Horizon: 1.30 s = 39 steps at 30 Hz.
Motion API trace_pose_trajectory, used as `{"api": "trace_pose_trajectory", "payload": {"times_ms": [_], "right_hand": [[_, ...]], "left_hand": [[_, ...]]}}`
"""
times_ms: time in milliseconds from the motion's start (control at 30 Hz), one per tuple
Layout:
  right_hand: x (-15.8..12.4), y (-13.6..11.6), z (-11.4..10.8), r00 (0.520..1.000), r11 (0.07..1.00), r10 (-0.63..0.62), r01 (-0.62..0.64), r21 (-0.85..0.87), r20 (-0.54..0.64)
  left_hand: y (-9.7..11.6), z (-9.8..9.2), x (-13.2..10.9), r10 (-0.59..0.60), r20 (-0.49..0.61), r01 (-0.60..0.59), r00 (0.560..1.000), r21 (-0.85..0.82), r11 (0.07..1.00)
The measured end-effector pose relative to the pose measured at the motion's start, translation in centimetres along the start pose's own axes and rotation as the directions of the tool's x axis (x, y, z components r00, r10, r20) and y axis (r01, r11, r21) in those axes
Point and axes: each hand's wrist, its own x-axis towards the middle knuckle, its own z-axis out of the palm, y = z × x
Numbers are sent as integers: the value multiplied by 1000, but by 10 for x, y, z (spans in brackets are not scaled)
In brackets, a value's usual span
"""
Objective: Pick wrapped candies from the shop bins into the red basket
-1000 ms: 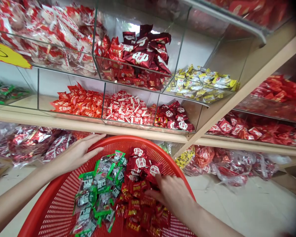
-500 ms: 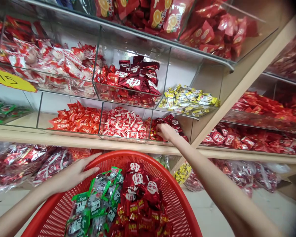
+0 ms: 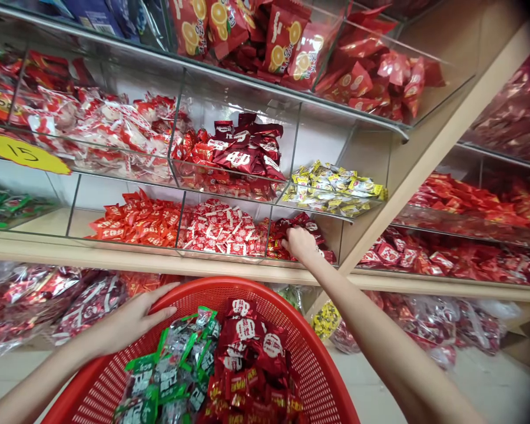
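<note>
A red plastic basket (image 3: 311,335) with perforated walls fills the lower middle of the view. Inside it, green-and-clear wrapped candies (image 3: 168,371) lie on the left. Dark red packets (image 3: 247,335) and small red candies with yellow lettering (image 3: 247,383) lie on the right. My left hand (image 3: 132,318) grips the basket's left rim, thumb on the inner side. My right hand (image 3: 301,242) reaches into a low shelf bin, its fingers curled down among dark red wrapped candies (image 3: 318,232). Its fingertips are hidden, so anything held there does not show.
Clear dividers split the wooden shelf (image 3: 92,256) into bins. Red-and-white candies (image 3: 223,227), orange-red packets (image 3: 136,218) and yellow-white candies (image 3: 335,185) fill nearby bins. A slanting wooden upright (image 3: 406,171) stands right of my right hand. Bagged candies (image 3: 39,300) lie below the shelf.
The view has shifted slightly, with the shelves sitting a little lower. My right hand stays in the same bin, its fingers curled, and my left hand remains on the rim.
</note>
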Motion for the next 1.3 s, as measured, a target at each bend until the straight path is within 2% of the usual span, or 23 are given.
{"api": "trace_pose_trajectory", "payload": {"times_ms": [133, 267, 433, 667, 967, 1167, 1300], "right_hand": [[1, -18, 3, 998, 999, 50, -50, -9, 28], [7, -21, 7, 987, 992, 123, -121, -24, 108], [11, -14, 2, 971, 993, 115, -116, -11, 210], [15, 12, -13, 931, 998, 37, -52, 29, 363], [12, -19, 8, 956, 991, 120, -98, -95, 269], [14, 0, 2, 941, 999, 5, 9, -40, 339], [12, 3, 0, 938, 998, 39, -19, -62, 345]], "left_hand": [[-2, 1, -1, -21, 7, 21, 1000, 21, 1000], [-3, 0, -2, -26, 9, 26, 1000, 31, 999], [-2, 0, -3, 1, -14, 0, 1000, 25, 1000], [1, -1, -3, -14, 3, 14, 1000, -5, 1000], [1, 0, -4, -30, -7, 30, 1000, -8, 1000], [4, -2, -4, -26, -27, 25, 999, -23, 999], [8, -3, -2, -22, -23, 22, 999, -30, 999]]}}
